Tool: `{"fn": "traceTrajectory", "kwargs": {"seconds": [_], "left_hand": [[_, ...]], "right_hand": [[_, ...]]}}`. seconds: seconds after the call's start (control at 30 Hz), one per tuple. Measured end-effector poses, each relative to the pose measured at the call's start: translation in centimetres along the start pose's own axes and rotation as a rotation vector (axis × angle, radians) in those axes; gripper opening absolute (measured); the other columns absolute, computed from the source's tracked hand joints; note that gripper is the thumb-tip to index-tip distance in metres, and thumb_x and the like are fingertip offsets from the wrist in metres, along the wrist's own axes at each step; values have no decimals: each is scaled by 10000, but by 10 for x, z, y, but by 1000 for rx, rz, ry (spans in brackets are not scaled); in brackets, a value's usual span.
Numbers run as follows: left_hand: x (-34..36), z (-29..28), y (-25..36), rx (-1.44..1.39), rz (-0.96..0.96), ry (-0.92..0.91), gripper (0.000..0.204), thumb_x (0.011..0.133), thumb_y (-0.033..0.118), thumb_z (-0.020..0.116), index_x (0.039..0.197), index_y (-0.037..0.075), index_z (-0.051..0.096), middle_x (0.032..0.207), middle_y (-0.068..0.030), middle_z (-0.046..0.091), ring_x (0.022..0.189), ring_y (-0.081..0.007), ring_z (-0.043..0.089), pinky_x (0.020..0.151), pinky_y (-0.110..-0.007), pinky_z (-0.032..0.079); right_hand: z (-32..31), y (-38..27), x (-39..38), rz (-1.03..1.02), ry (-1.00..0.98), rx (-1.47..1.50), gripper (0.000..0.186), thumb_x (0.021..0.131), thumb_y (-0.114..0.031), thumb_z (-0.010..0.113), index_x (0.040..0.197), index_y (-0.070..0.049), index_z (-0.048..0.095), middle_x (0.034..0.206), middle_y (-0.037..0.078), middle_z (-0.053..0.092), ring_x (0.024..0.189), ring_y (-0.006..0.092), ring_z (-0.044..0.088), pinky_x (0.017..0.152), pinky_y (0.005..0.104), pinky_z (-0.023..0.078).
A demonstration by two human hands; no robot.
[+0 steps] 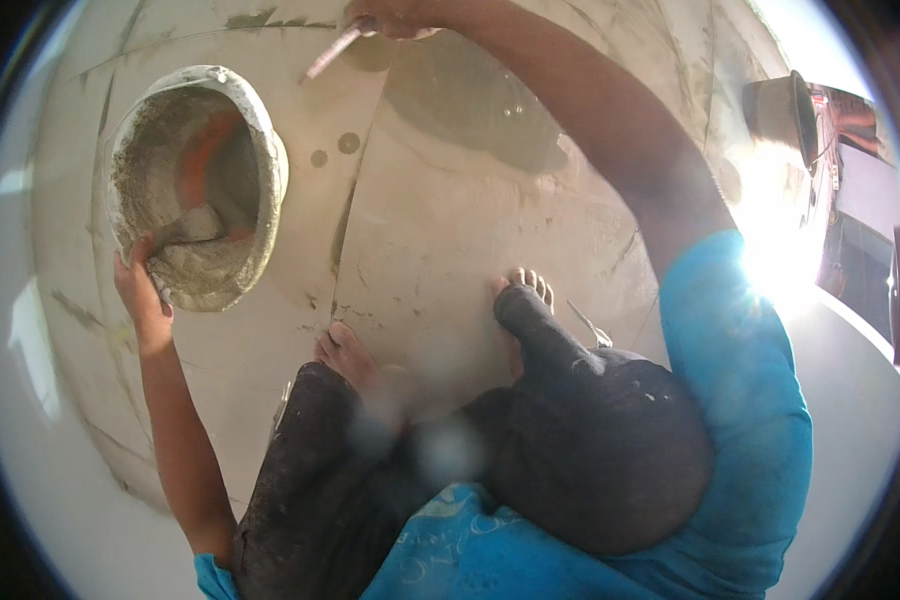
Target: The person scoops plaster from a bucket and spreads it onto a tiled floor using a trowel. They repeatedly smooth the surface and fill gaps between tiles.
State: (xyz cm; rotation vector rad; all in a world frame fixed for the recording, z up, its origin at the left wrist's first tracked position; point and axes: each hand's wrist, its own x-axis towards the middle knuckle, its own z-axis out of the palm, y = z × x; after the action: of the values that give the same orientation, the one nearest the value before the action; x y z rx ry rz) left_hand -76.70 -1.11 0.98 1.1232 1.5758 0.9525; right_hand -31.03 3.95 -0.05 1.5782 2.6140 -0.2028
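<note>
A wide basin [273, 165], crusted with dried grey cement, tips toward me at the left on the tiled floor. My left hand [145, 292] grips its near left rim, the thumb over the edge. Inside the basin are an orange patch [202, 150], a pale squarish lump [202, 222] and grey wet-looking material. At the far middle, my right hand [395, 16] is closed around a thin, flat, pale tool [332, 54], its end pointing left and down. The tool's exact kind does not show, and the top edge of the view cuts off part of that hand.
A dark wet patch [485, 105] spreads over the floor tiles [420, 225] beneath my right forearm. My bare feet [348, 352] stand between me and the basin. At the far right are a bucket [778, 118] and some clutter beside a bright glare.
</note>
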Motion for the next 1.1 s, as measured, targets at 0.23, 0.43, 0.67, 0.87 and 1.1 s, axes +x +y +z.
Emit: {"fn": "traceTrajectory", "kwargs": {"seconds": [0.23,0.43,0.67,0.87,1.1], "left_hand": [[2,7,1,-25,6,-13,548,816,183,669,1246,-72,443,1158,-179,557,1038,-256,582,900,-347,464],[19,-3,-13,-26,14,-24,673,813,195,670,1326,-110,360,1215,-206,538,1086,-280,559,940,-355,445],[14,-4,-6,69,-7,12,604,840,192,633,1303,-95,370,1194,-199,549,1099,-275,553,936,-358,448],[26,-21,-15,-108,-19,-124,498,857,154,613,1270,-66,442,1185,-178,559,1064,-264,572,892,-374,486],[17,5,0,-97,-3,-182,485,845,135,624,1255,-68,462,1178,-172,559,1019,-269,587,878,-376,496]], "right_hand": [[3,39,-78,-172,-6,10,78,701,-148,638,750,-152,698,786,95,667,786,305,643,664,423,473],[20,43,-155,-72,131,-164,153,723,-155,606,849,-156,694,896,50,664,927,270,611,768,426,457],[-20,-61,-204,346,-95,61,270,818,-105,526,1060,-181,619,944,92,649,903,276,645,639,429,517],[52,-206,-197,60,-201,678,516,811,-135,584,1305,-246,485,1312,87,517,984,283,648,700,412,575],[70,-164,-101,709,-23,940,281,793,-156,559,1032,-22,623,957,162,662,901,334,666,723,445,558]]}}
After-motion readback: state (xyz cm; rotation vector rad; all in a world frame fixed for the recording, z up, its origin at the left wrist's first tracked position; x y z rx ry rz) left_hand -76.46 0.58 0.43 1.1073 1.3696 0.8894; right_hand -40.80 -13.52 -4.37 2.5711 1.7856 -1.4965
